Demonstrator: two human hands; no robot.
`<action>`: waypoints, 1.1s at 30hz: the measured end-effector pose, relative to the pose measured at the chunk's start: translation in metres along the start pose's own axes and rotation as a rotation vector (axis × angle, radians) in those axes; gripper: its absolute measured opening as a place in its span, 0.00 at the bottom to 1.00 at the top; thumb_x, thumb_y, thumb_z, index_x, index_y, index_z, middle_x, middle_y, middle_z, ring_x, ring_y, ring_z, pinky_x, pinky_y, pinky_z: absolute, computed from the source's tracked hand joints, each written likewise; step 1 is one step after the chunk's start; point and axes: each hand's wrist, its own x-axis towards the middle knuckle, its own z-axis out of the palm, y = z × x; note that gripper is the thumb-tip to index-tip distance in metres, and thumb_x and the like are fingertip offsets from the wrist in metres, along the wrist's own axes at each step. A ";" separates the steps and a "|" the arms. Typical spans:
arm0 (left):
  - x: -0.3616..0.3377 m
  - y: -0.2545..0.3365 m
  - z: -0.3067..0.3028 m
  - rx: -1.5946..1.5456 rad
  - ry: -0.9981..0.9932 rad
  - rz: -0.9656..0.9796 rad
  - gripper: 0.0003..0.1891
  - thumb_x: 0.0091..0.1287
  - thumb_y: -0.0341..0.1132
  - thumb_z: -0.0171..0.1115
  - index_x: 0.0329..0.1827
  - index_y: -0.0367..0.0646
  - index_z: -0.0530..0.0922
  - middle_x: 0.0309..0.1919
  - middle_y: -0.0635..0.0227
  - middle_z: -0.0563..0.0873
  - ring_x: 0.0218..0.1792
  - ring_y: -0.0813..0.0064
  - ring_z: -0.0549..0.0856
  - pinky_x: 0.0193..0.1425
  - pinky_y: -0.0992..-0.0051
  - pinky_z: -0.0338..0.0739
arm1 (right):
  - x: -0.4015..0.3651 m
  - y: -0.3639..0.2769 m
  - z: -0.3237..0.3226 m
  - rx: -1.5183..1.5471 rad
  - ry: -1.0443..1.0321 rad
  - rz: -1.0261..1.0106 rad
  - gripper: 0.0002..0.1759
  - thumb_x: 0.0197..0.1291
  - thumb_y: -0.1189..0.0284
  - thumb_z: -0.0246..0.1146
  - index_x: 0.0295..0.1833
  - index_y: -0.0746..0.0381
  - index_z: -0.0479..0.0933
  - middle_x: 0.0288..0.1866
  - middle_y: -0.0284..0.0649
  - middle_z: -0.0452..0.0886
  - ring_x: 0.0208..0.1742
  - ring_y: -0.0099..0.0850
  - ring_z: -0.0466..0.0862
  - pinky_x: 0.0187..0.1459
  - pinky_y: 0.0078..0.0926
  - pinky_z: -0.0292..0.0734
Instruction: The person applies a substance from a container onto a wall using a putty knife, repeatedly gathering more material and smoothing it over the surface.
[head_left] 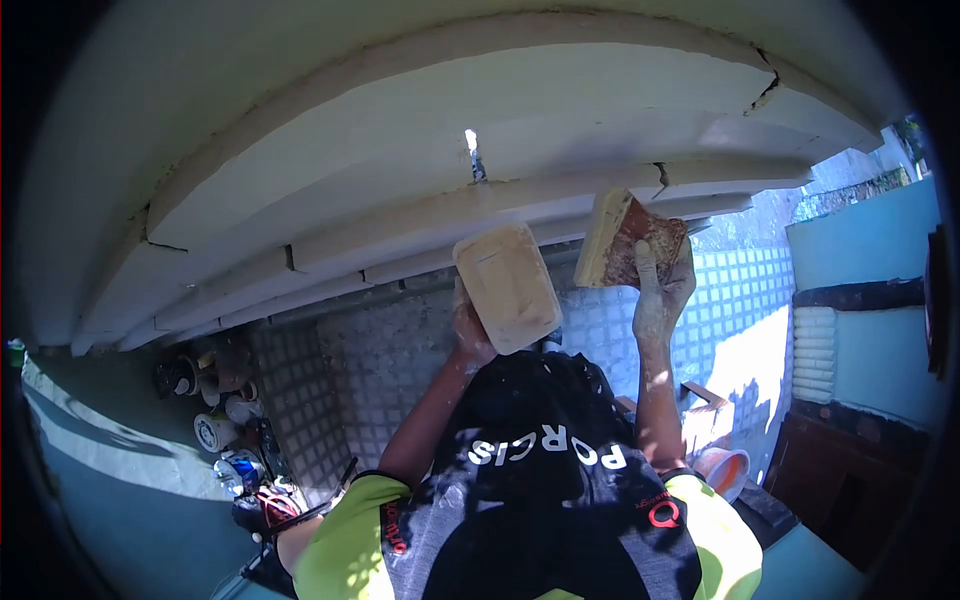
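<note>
My left hand (pixel 472 325) is closed around the lower left side of a tan rectangular block (pixel 508 287) with rounded corners and a paler edge; its broad, smeared face is toward me. My right hand (pixel 665 285) grips a thick block with a yellowish edge and a mottled reddish-brown back (pixel 628 245), my thumb lying across that back. It is held tilted, a little to the right of the tan block, with a gap between them. Pale dust coats my right fingers. Both blocks are raised in front of my chest, just under the stepped pale moulding (pixel 480 110).
The curved moulding overhead has dark cracks (pixel 765 92) and a narrow slot. Several buckets and containers (pixel 215 430) stand below at left. A bucket with an orange inside (pixel 722 470) is at lower right. Patterned floor tiles (pixel 740 290) lie below, partly sunlit.
</note>
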 end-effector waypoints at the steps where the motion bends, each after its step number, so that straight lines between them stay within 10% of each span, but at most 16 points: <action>1: 0.002 0.000 -0.002 -0.032 -0.013 -0.022 0.45 0.72 0.72 0.33 0.80 0.46 0.57 0.73 0.57 0.70 0.70 0.54 0.74 0.73 0.49 0.70 | -0.010 -0.005 0.010 -0.035 -0.063 0.016 0.21 0.66 0.75 0.67 0.62 0.69 0.73 0.53 0.39 0.81 0.53 0.24 0.80 0.58 0.25 0.75; 9: 0.000 0.001 -0.037 0.043 -0.255 -0.086 0.45 0.70 0.73 0.35 0.80 0.49 0.56 0.75 0.56 0.66 0.73 0.54 0.71 0.74 0.47 0.69 | -0.064 0.006 0.069 -0.365 -0.326 0.122 0.22 0.60 0.75 0.66 0.60 0.69 0.76 0.49 0.45 0.86 0.50 0.29 0.85 0.54 0.30 0.79; 24: -0.026 0.039 -0.047 0.529 -0.151 0.145 0.41 0.73 0.70 0.37 0.78 0.49 0.56 0.69 0.56 0.72 0.65 0.57 0.79 0.63 0.53 0.82 | -0.066 0.019 0.040 0.387 0.002 0.383 0.16 0.66 0.77 0.66 0.58 0.66 0.76 0.50 0.35 0.84 0.48 0.22 0.85 0.52 0.25 0.82; 33: -0.042 0.056 -0.079 0.404 -0.082 0.123 0.42 0.71 0.70 0.40 0.79 0.50 0.54 0.71 0.60 0.70 0.66 0.55 0.78 0.64 0.50 0.80 | 0.044 0.036 -0.046 -0.384 0.287 -0.105 0.17 0.70 0.71 0.64 0.59 0.67 0.80 0.46 0.35 0.87 0.45 0.20 0.83 0.48 0.22 0.79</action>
